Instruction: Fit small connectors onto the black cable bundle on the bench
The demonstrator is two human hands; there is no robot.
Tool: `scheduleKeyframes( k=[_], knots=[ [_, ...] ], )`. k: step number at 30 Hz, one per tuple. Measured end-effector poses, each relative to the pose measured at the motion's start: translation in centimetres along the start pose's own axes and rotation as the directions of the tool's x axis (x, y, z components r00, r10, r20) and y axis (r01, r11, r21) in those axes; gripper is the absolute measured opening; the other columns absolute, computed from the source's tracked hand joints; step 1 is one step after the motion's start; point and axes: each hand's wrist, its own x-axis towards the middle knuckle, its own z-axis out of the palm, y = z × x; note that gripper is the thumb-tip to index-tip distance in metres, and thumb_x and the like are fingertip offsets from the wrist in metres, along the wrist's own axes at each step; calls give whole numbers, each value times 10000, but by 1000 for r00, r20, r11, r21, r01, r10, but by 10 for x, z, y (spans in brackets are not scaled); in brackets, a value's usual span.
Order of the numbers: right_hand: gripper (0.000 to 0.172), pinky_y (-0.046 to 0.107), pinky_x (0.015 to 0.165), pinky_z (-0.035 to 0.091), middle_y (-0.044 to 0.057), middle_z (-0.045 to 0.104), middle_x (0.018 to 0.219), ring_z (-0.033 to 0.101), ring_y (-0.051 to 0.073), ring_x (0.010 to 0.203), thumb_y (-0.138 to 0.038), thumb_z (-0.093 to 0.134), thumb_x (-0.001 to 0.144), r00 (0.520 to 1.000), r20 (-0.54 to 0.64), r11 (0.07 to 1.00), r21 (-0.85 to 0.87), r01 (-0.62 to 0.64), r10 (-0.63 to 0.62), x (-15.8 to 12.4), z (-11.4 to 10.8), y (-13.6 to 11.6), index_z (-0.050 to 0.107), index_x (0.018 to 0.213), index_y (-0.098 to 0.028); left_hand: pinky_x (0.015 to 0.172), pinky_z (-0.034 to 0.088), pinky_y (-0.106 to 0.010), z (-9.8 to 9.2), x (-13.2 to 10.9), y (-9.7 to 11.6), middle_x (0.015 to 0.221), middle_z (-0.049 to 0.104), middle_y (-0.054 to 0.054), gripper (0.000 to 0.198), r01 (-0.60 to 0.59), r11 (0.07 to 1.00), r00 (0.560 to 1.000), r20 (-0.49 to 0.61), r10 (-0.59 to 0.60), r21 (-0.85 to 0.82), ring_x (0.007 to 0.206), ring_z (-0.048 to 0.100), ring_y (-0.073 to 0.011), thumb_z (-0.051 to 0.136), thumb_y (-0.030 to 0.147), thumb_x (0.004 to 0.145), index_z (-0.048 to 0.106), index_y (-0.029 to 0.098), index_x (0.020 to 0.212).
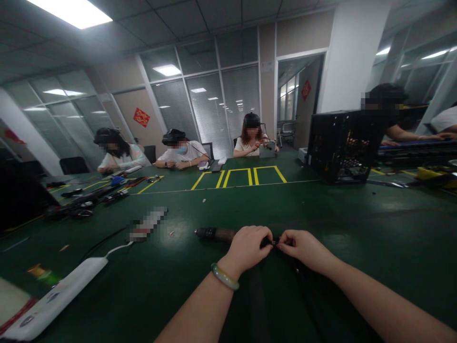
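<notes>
A straight electric screwdriver (223, 235) with a tapered black chuck lies sideways over the green table, its tip pointing left. My left hand (250, 245) is closed around its rear part, and the palm and fingers cover much of that end. A dark end piece (266, 242) shows past the left thumb. Close beside it, my right hand (303, 247) pinches something small at the fingertips, too small and dark to make out. The fingertips of both hands almost meet there. Below the right hand, a dark cord (297, 270) runs down over the table. A bangle (224, 276) circles my left wrist.
On the left lie a white power strip (67, 293), a blurred-out item (148, 225), and a pile of cables and tools (93, 197). A black computer case (339, 147) stands at the back right. Several people sit around the table (374, 267), which carries yellow tape outlines (239, 170).
</notes>
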Motion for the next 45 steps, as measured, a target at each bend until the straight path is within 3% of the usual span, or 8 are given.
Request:
scheduleKeyframes(
  k=[45],
  knots=[
    [170,237,586,417,-1,701,809,631,174,719,-371,602,851,1000,-15,1000,-5,25,-25,1,0,2,689,867,-226,847,414,-329,0,0,1,928,622,3,155,22,1000,999,25,-23,20,904,572,-186,602,313,842,570,239,975]
  ],
)
